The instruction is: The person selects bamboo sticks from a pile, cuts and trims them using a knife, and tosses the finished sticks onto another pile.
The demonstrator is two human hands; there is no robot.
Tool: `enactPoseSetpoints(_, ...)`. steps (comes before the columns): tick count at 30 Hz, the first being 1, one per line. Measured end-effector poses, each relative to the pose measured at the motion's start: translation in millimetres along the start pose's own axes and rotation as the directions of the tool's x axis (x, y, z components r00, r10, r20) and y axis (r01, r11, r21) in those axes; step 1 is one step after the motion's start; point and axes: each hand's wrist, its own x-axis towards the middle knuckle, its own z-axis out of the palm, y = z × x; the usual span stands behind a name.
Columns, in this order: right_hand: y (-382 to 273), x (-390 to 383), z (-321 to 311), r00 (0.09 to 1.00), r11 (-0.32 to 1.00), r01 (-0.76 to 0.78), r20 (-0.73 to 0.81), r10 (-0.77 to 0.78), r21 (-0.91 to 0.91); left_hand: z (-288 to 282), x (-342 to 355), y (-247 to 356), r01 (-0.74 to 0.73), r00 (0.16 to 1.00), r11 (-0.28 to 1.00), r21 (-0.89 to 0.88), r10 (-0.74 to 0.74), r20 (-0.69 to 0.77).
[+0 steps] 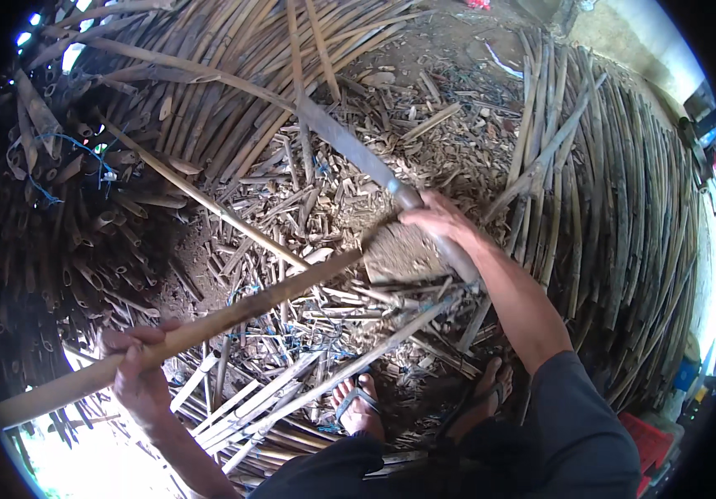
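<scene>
My right hand [437,218] grips the dark handle of a long machete [345,143], its blade angled up toward the upper left. My left hand [137,366] is wrapped round a bamboo pole [233,320] that slants from the lower left up to the middle. The pole's far end meets a wooden block [403,258], just below the machete; whether it rests on it is hard to tell. Split bamboo pieces and chips [308,208] lie around the block.
Bamboo bundles [607,216] line the right side; more poles [225,125] are piled upper left and left, with blue twine [83,145]. A pale wall [632,41] stands upper right. My sandalled feet [354,399] are below, and a red plastic object [649,445] sits lower right.
</scene>
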Motion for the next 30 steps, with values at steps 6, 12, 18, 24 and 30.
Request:
enactPoseSetpoints(6, -18.0, -96.4, -19.0, 0.938, 0.975, 0.189, -0.271, -0.214, -0.117, 7.4, -4.5, 54.3, -0.170, 0.980, 0.985, -0.005, 0.169, 0.106)
enactPoseSetpoints(12, -50.3, -221.9, 1.0, 0.820, 0.988, 0.123, -0.551, -0.152, -0.088, 52.9, -6.0, 42.2, -0.251, 0.961, 0.963, 0.099, 0.235, 0.148)
enactPoseSetpoints(18, -16.5, -286.1, 76.5, 0.808, 0.986, -0.080, -0.570, 0.148, 0.144, 60.6, -2.5, 25.4, -0.064, 0.990, 0.997, 0.037, 0.058, 0.129)
enactPoseSetpoints(24, 41.7, -319.3, 135.3, 0.758, 0.946, -0.300, -0.572, 0.314, 0.123, 53.3, -7.9, 28.4, -0.107, 0.986, 0.994, 0.002, 0.106, 0.128)
enactPoseSetpoints(30, 48.5, -303.2, 166.9, 0.727, 0.936, -0.298, -0.591, 0.349, 0.186, 19.6, -18.7, 42.5, -0.203, 0.978, 0.978, 0.042, 0.201, 0.062)
